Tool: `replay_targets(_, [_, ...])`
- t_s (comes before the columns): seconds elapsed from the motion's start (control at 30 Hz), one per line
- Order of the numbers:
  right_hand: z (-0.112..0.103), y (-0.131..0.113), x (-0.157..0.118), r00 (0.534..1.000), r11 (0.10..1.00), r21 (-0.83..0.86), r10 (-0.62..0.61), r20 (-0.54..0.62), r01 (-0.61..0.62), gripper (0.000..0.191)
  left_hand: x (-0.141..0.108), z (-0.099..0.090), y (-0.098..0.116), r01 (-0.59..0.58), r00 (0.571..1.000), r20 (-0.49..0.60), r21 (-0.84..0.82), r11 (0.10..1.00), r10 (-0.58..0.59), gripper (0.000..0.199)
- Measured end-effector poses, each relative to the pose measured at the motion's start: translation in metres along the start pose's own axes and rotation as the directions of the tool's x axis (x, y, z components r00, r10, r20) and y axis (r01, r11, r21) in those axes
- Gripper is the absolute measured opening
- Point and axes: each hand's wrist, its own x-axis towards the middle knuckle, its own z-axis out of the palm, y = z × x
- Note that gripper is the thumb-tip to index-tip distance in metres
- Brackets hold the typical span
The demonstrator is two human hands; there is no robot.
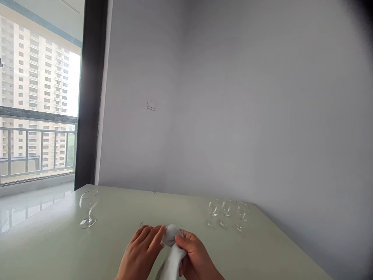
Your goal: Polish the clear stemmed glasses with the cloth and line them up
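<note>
Near the table's front, my left hand (142,249) is curled around the left side of a clear glass (163,240) that is mostly covered. A white cloth (174,261) is bunched in the top of the glass and hangs down toward the bottom of the view. My right hand (194,251) pinches the cloth at the glass's right side, its thumb on top. The lower part of the glass is hidden by the hands and cloth.
One stemmed glass (88,206) stands upright at the table's left. Three more stemmed glasses (226,210) stand together at the back right of the pale green table (122,206). Grey walls (221,116) rise behind it, with a window (40,97) at the left.
</note>
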Motion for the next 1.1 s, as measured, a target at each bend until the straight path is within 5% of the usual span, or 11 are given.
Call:
replay_targets(0.17, [0.000,-0.027,-0.024,1.000,0.906,-0.422,0.018,0.006,-0.014,0.035,0.003,-0.003,-0.010,0.192,0.965,0.236,-0.341,0.920,-0.114,0.038])
replay_targets(0.27, [-0.002,-0.051,-0.041,1.000,0.707,-0.707,0.031,-0.006,-0.026,0.029,0.008,-0.007,-0.008,0.552,0.784,0.593,-0.526,0.647,-0.186,0.029])
replay_targets(0.37, [-0.006,-0.058,-0.042,0.993,0.711,-0.703,0.068,0.098,0.020,0.019,0.014,-0.012,-0.003,0.721,0.641,0.753,-0.523,0.455,-0.149,0.029])
replay_targets(0.53, [-0.011,-0.036,-0.014,1.000,0.964,-0.265,0.013,0.015,-0.008,0.023,0.017,-0.017,-0.001,0.458,0.854,0.406,-0.293,0.839,-0.324,0.034])
replay_targets(0.6, [-0.012,-0.033,-0.011,1.000,0.983,-0.182,0.004,0.007,-0.003,0.027,0.018,-0.019,-0.001,0.447,0.855,0.409,-0.270,0.853,-0.319,0.026])
replay_targets(0.7, [-0.015,-0.046,-0.021,0.988,0.931,-0.364,0.040,0.149,0.017,0.026,0.020,-0.023,-0.001,0.709,0.671,0.659,-0.436,0.555,-0.339,0.028])
replay_targets(0.77, [-0.019,-0.061,-0.031,0.960,0.854,-0.518,0.106,0.259,0.046,0.021,0.020,-0.024,0.000,0.840,0.532,0.836,-0.502,0.206,-0.134,0.038])
replay_targets(0.83, [-0.023,-0.072,-0.037,0.948,0.804,-0.590,0.126,0.293,0.076,0.016,0.019,-0.024,0.003,0.870,0.491,0.870,-0.492,0.021,0.053,0.045])
replay_targets(0.9, [-0.024,-0.072,-0.035,0.970,0.816,-0.574,0.078,0.232,0.072,0.015,0.019,-0.022,0.007,0.851,0.519,0.851,-0.506,0.144,-0.075,0.043])
replay_targets(1.0, [-0.020,-0.054,-0.021,0.999,0.937,-0.349,0.019,0.040,-0.004,0.019,0.017,-0.018,0.012,0.638,0.734,0.569,-0.388,0.665,-0.372,0.032])
replay_targets(1.1, [-0.008,-0.033,-0.009,0.993,0.999,-0.019,0.046,-0.112,-0.048,0.019,0.015,-0.015,0.012,0.368,0.890,0.347,-0.156,0.917,-0.298,0.030])
